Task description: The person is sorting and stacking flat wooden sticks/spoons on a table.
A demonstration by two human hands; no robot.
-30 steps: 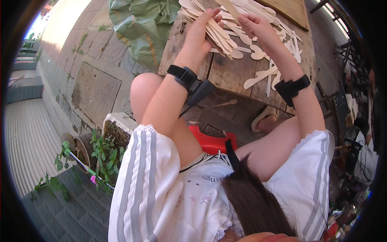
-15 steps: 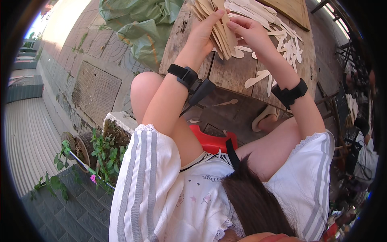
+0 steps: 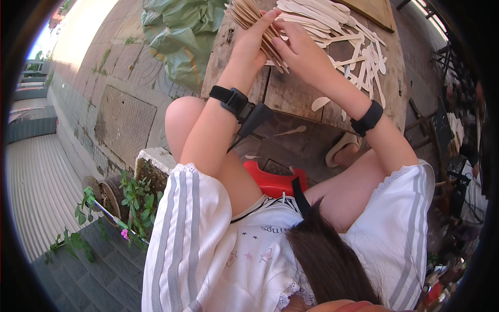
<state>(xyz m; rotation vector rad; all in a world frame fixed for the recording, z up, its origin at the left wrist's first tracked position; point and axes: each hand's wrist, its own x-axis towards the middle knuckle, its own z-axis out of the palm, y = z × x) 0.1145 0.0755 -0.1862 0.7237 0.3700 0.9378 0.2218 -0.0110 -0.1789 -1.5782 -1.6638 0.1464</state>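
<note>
A thick bundle of flat wooden knives (image 3: pixel 242 11) is gripped in my left hand (image 3: pixel 251 46), above the near left part of a worn wooden table (image 3: pixel 291 96). The thumb lies across the bundle, and the knives' thin edges face up. Against the bundle's right side, my right hand (image 3: pixel 305 56) closes its fingers, partly hiding the knives there. Loose pale wooden knives (image 3: pixel 312 14) lie in a row just beyond my hands. To their right is a messy heap of wooden cutlery (image 3: pixel 370 67), with some rounded ends like spoons.
A green plastic bag (image 3: pixel 182 41) stands left of the table. At the far right, a wooden board (image 3: pixel 371 11) lies on the tabletop. Below are a red plastic stool (image 3: pixel 270 179) and a stray wooden piece (image 3: pixel 292 131) on the ground. A planter (image 3: pixel 156 158) sits by my left knee.
Both hands have shifted slightly left with the bundle. It has turned from showing broad faces to showing thin edges, and my right hand has moved closer around it.
</note>
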